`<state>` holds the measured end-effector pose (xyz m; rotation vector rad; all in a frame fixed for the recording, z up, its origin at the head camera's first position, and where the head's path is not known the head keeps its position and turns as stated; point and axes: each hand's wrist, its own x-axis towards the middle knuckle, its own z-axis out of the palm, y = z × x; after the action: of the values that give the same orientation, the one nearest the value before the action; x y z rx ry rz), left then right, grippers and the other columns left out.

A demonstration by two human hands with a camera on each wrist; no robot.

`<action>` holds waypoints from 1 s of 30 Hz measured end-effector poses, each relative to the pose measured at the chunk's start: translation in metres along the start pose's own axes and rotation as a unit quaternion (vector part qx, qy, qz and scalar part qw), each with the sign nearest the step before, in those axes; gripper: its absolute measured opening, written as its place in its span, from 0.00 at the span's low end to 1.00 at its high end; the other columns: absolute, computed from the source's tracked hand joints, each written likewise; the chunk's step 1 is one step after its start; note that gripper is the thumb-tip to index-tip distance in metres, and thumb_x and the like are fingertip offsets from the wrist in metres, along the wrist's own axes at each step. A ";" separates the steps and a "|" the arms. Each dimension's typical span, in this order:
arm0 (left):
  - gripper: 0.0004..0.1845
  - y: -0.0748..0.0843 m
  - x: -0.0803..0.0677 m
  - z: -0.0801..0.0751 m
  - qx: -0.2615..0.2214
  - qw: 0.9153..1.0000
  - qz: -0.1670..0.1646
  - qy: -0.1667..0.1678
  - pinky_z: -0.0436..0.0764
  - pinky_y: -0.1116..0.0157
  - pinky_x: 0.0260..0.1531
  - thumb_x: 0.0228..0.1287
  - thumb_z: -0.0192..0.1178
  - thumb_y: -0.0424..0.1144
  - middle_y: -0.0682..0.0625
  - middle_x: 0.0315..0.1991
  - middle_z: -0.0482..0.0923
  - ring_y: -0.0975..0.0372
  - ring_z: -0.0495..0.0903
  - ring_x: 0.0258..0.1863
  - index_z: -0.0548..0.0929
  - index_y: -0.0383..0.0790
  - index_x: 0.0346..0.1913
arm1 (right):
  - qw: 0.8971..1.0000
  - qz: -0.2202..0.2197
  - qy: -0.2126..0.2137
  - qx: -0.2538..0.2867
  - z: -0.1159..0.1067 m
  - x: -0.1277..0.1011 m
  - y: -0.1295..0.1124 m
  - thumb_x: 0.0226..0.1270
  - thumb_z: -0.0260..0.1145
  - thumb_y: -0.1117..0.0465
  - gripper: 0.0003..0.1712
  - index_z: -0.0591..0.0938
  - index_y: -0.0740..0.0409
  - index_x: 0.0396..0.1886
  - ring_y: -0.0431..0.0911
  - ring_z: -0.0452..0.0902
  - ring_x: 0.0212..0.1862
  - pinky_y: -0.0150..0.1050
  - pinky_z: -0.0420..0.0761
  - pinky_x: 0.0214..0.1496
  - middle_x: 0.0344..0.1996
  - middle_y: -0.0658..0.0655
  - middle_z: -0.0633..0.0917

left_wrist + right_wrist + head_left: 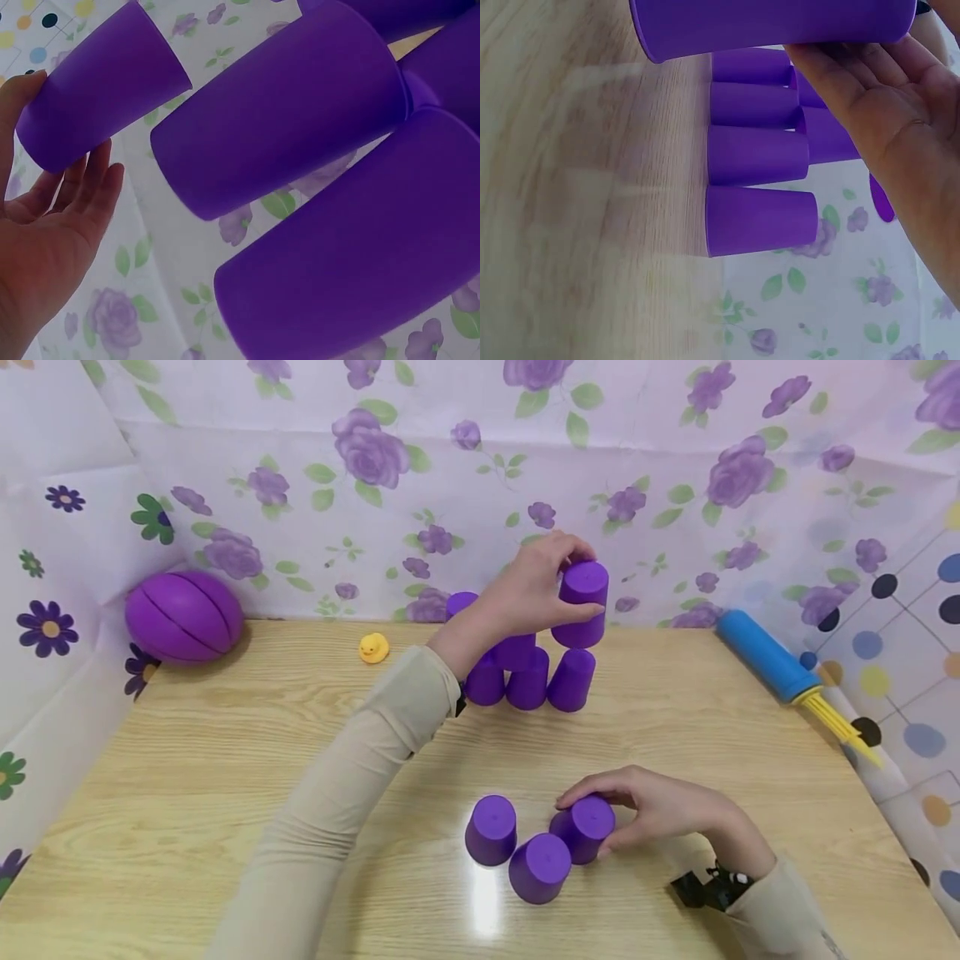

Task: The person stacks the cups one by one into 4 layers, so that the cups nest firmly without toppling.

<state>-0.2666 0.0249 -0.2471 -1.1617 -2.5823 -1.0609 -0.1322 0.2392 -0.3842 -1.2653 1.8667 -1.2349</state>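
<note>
Floral sheeting backed a pale wooden table [225,760] where two hands worked among purple cups.

At the far side stood a cup stack [528,677], upside-down cups in rows, and the left hand [525,589] gripped a top cup [581,606] with fingers and thumb curled round it, holding it at the stack's upper right; the left wrist view showed that cup [97,86] against the fingertips. Nearer the person, three upturned cups sat close together: the right hand [660,806] wrapped its fingers round the right one [585,827], with a front cup [540,867] touching it and a left cup [491,829] just beside. A purple ball [183,614], a yellow duck [373,647] and a blue pump [768,656] lay along the table's edges.
</note>
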 end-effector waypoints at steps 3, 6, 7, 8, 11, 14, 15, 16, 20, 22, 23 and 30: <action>0.28 0.002 0.003 0.004 0.016 1.000 -0.003 -0.019 0.71 0.75 0.47 0.52 0.69 0.46 0.50 0.48 0.72 0.62 0.71 0.48 0.72 0.38 0.54 | 1.000 -0.002 -0.001 -0.007 -0.001 0.000 -0.001 0.58 0.69 0.60 0.31 0.72 0.60 0.61 0.47 0.74 0.58 0.36 0.73 0.60 0.55 0.60 0.79; 0.28 0.001 0.005 0.006 0.033 0.999 -0.003 -0.037 0.72 0.75 0.47 0.53 0.68 0.46 0.49 0.49 0.72 0.62 0.71 0.49 0.73 0.38 0.54 | 1.000 -0.001 0.001 -0.009 -0.001 0.000 -0.001 0.58 0.69 0.60 0.30 0.72 0.60 0.61 0.47 0.74 0.58 0.37 0.73 0.61 0.54 0.60 0.79; 0.27 0.000 0.005 0.007 0.040 0.998 -0.001 -0.042 0.72 0.75 0.46 0.53 0.68 0.46 0.49 0.49 0.72 0.62 0.71 0.49 0.73 0.38 0.53 | 1.000 0.000 0.002 -0.012 -0.001 0.000 -0.001 0.58 0.69 0.59 0.30 0.72 0.60 0.61 0.46 0.74 0.58 0.37 0.73 0.61 0.54 0.59 0.79; 0.27 -0.001 0.006 0.007 0.048 0.998 0.001 -0.046 0.73 0.74 0.46 0.53 0.68 0.46 0.49 0.48 0.72 0.62 0.72 0.48 0.73 0.39 0.53 | 1.000 0.001 0.003 -0.017 -0.001 0.000 -0.002 0.58 0.69 0.59 0.30 0.72 0.59 0.61 0.46 0.74 0.58 0.37 0.73 0.61 0.54 0.59 0.79; 0.25 -0.003 0.008 0.006 0.070 0.996 -0.003 -0.056 0.74 0.74 0.45 0.53 0.69 0.47 0.49 0.47 0.72 0.62 0.73 0.47 0.74 0.40 0.51 | 1.000 0.003 0.003 -0.025 -0.001 0.001 -0.003 0.59 0.68 0.58 0.29 0.72 0.58 0.60 0.46 0.74 0.57 0.37 0.73 0.60 0.54 0.58 0.79; 0.26 -0.004 0.009 0.005 0.080 0.994 -0.017 -0.073 0.74 0.73 0.44 0.51 0.70 0.47 0.50 0.46 0.72 0.62 0.73 0.46 0.73 0.41 0.50 | 1.000 0.009 0.003 -0.027 -0.001 0.001 -0.005 0.60 0.68 0.57 0.29 0.73 0.59 0.60 0.46 0.74 0.57 0.37 0.74 0.59 0.54 0.58 0.79; 0.26 -0.005 0.010 0.005 0.079 0.993 -0.021 -0.080 0.74 0.73 0.44 0.51 0.70 0.46 0.50 0.46 0.73 0.62 0.73 0.46 0.73 0.41 0.50 | 1.000 0.012 0.003 -0.026 -0.001 0.001 -0.005 0.60 0.68 0.57 0.29 0.73 0.59 0.60 0.46 0.74 0.57 0.37 0.74 0.59 0.54 0.58 0.79; 0.26 -0.005 0.010 0.005 0.075 0.993 -0.025 -0.089 0.74 0.73 0.44 0.51 0.70 0.46 0.50 0.46 0.73 0.62 0.73 0.46 0.73 0.41 0.50 | 1.000 0.013 0.004 -0.026 -0.001 0.000 -0.006 0.60 0.68 0.57 0.29 0.73 0.59 0.60 0.46 0.74 0.57 0.37 0.74 0.59 0.54 0.58 0.79; 0.27 -0.008 0.012 0.009 0.061 0.991 -0.035 -0.117 0.75 0.72 0.45 0.49 0.71 0.45 0.49 0.46 0.74 0.61 0.74 0.46 0.74 0.39 0.50 | 0.999 0.011 0.006 -0.035 0.001 0.000 -0.006 0.60 0.68 0.57 0.29 0.73 0.59 0.59 0.46 0.74 0.56 0.37 0.74 0.59 0.54 0.57 0.80; 0.26 -0.010 0.013 0.011 0.054 0.990 -0.039 -0.123 0.75 0.72 0.45 0.49 0.72 0.44 0.48 0.47 0.75 0.62 0.74 0.46 0.74 0.38 0.49 | 0.999 0.009 0.008 -0.040 0.002 0.000 -0.007 0.60 0.68 0.57 0.29 0.73 0.59 0.59 0.46 0.75 0.56 0.37 0.74 0.59 0.53 0.57 0.80; 0.26 -0.012 0.013 0.012 0.052 0.990 -0.039 -0.124 0.75 0.72 0.45 0.49 0.72 0.44 0.48 0.47 0.75 0.61 0.74 0.46 0.74 0.38 0.49 | 0.999 0.008 0.009 -0.043 0.002 0.001 -0.007 0.60 0.68 0.56 0.29 0.73 0.59 0.59 0.46 0.75 0.56 0.37 0.74 0.59 0.53 0.56 0.80; 0.26 -0.020 0.016 0.016 0.053 0.990 -0.043 -0.124 0.75 0.71 0.45 0.47 0.73 0.43 0.48 0.46 0.75 0.61 0.75 0.45 0.75 0.38 0.48 | 0.998 0.022 0.017 -0.062 0.003 -0.001 -0.008 0.59 0.69 0.55 0.29 0.74 0.57 0.59 0.44 0.75 0.55 0.36 0.75 0.57 0.53 0.54 0.80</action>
<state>-0.2886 0.0355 -0.2637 -1.2378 -2.8606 -0.8292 -0.1261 0.2379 -0.3782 -1.2680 2.0116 -1.1387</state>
